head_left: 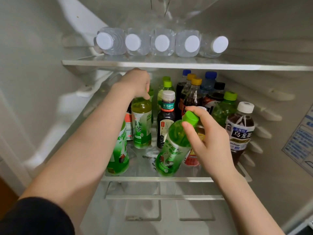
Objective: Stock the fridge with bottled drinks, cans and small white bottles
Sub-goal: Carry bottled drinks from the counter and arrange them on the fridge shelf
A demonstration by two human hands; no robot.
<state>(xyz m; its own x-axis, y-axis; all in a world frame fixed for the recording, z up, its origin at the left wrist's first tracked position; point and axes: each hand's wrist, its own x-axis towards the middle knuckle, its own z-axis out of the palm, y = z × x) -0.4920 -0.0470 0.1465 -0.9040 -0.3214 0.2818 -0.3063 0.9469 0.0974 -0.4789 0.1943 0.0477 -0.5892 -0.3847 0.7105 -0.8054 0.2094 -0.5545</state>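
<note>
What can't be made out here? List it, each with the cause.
All in the head view:
- Cap of the tea bottle: covered by the left hand.
- Red-label bottle: mostly hidden behind the right hand and the tilted green bottle it holds.
- Sticker text: blurred, and cut off by the right edge.
- Labels of the back bottles: blocked by the front ones.

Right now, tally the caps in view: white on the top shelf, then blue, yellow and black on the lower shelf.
White caps: 5
Blue caps: 2
Yellow caps: 2
Black cap: 1
Total: 10
</note>
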